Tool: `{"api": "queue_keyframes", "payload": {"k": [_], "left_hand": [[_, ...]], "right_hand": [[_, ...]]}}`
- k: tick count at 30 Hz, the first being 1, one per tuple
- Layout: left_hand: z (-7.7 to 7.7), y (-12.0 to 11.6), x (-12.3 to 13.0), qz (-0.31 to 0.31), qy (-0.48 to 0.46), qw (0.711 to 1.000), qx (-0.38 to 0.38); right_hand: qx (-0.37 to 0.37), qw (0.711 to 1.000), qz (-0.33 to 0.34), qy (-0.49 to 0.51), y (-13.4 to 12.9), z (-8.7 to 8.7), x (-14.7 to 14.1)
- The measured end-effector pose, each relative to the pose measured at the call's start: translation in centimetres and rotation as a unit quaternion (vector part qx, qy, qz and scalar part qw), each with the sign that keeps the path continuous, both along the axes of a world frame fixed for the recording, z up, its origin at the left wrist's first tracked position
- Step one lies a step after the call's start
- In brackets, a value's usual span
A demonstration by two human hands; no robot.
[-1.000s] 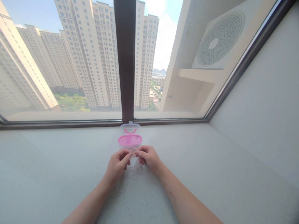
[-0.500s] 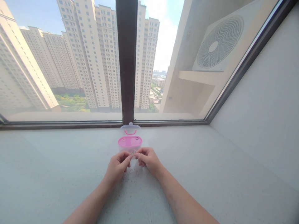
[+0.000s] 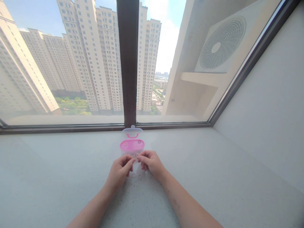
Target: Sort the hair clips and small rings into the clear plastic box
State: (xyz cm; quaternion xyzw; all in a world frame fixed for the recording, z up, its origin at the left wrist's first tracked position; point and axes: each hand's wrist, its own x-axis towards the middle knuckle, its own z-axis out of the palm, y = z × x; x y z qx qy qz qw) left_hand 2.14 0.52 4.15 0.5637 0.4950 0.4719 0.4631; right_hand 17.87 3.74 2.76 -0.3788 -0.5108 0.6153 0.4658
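Note:
Just in front of a clear box with a pink tray top (image 3: 132, 146), my two hands nearly meet fingertip to fingertip. My left hand (image 3: 122, 166) is closed in a pinch on a small pale ring (image 3: 134, 156). Another small pale ring (image 3: 137, 155) is pinched between the thumb and forefinger of my right hand (image 3: 150, 163). Whether the two rings are linked is too small to tell. Two more thin rings, one pinkish (image 3: 133, 175) and one pale (image 3: 140, 176), lie on the white speckled sill below my fingers.
Behind the tray, the box's clear lid (image 3: 132, 130) with a pink handle (image 3: 132, 136) stands raised against the window frame. Small rings rest on the pink tray, one of them dark (image 3: 139, 142). A dark window post (image 3: 129, 63) rises behind; a white wall (image 3: 268, 104) bounds the right.
Both hands keep their pinch in almost the same place. The small rings between the fingertips show slightly more apart and clearer than before.

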Motion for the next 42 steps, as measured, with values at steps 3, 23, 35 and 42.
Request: {"api": "queue_keyframes", "payload": {"k": [3,23,35,42], "left_hand": [[-0.08,0.0,-0.02,-0.003,0.005,1.0,0.001],[-0.66,0.17,-0.11,-0.009,-0.024,1.0,-0.009],[-0.84,0.33,-0.12,-0.011,-0.037,0.999,-0.023],[-0.75,0.43,-0.2,-0.043,-0.072,0.995,-0.046]], "right_hand": [[-0.001,1.0,0.002,0.003,-0.02,0.0,-0.03],[-0.024,0.999,0.015,0.038,0.34,-0.42,-0.06],[-0.042,0.996,0.032,0.067,0.5,-0.71,0.06],[-0.049,0.992,0.068,0.095,0.44,-0.49,0.24]]}}
